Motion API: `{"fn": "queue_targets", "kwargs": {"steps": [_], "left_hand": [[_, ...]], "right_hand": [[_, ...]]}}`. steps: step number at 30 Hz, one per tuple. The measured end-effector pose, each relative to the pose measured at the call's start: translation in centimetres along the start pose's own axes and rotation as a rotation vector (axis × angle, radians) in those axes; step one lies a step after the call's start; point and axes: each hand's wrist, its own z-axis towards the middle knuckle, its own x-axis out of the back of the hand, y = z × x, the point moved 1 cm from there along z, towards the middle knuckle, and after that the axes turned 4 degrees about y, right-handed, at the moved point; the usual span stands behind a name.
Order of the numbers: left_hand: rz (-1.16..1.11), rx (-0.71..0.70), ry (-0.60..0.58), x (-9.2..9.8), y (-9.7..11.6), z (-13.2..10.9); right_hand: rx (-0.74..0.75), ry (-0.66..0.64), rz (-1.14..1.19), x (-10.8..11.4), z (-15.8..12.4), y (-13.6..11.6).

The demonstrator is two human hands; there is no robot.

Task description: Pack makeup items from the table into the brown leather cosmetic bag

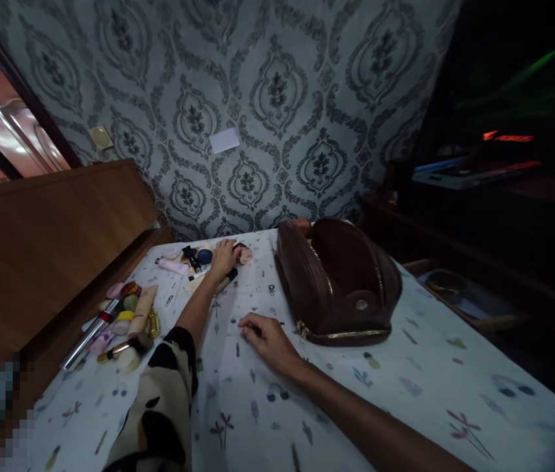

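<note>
My left hand (pixel 223 257) reaches into a far cluster of cosmetics on the patterned sheet, palm down with fingers apart. Just right of its thumb lies a pink and dark red item (pixel 243 253). Left of it are a round dark blue-topped container (pixel 205 255), a black item (pixel 191 257) and a pale pink tube (pixel 173 265). A black-ended tube (pixel 229 280) lies beneath the wrist. My right hand (pixel 268 339) rests on the sheet, fingers loosely bent and thumb apart, holding nothing visible. To its right stands a brown toiletry bag (pixel 302 288), unzipped, its inside dark.
Nearer on the left, several cosmetics lie piled, among them a silver tube (pixel 85 341), a beige tube (pixel 143 308) and a gold lipstick (pixel 154 322). A wooden board (pixel 56 242) edges the left side. At right, an open drawer (pixel 496 322) and a laptop (pixel 474 167) sit in darkness.
</note>
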Motion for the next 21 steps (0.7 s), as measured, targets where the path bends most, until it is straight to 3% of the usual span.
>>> {"fn": "queue_targets", "kwargs": {"steps": [8, 15, 21], "left_hand": [[-0.031, 0.05, -0.111, -1.1, 1.0, 0.1], [0.054, 0.068, -0.116, 0.5, 2.5, -1.2], [0.08, 0.032, -0.028, 1.7, 3.1, -1.5]], "right_hand": [[-0.02, -0.001, -0.007, -0.1, 0.1, 0.1], [-0.006, 0.011, -0.009, -0.1, 0.1, 0.1], [0.01, 0.014, -0.009, -0.1, 0.1, 0.1]]}}
